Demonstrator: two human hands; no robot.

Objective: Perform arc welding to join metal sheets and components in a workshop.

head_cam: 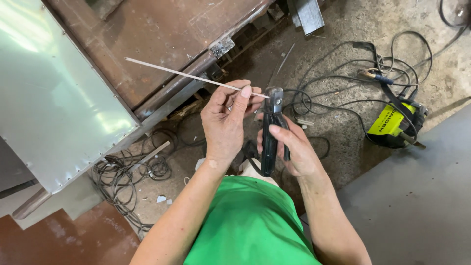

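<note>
A person in a green shirt [250, 225] looks down on both hands at work over a gritty concrete floor [343, 44]. The right hand [292, 147] is wrapped shut around the black handle of an electrode holder [271, 132], its metal clamp end pointing away from the body, thumb laid along the grip. The left hand [226, 120] pinches the near end of a thin, pale welding rod [194, 76] between thumb and fingertips, its other fingers curled, and brings that end right up to the holder's clamp; whether the rod is already seated there cannot be told.

The rod runs up and left from the fingers, out over a rusty brown steel panel [162, 34]. It looks light, stiff and slender, likely to flex a little at its far end and to have a coating that chips if knocked, so the hold close to the clamp end, as seen here, seems the steadiest. The holder looks heavier and rigid, with a handle that suits a full-fist grip.

Beyond the hands, black cables [343, 93] loop across the floor to a yellow-green welding unit [395, 122] at right. At left stands a shiny sheet-metal panel [54, 93], with more tangled wire [127, 172] below it.
</note>
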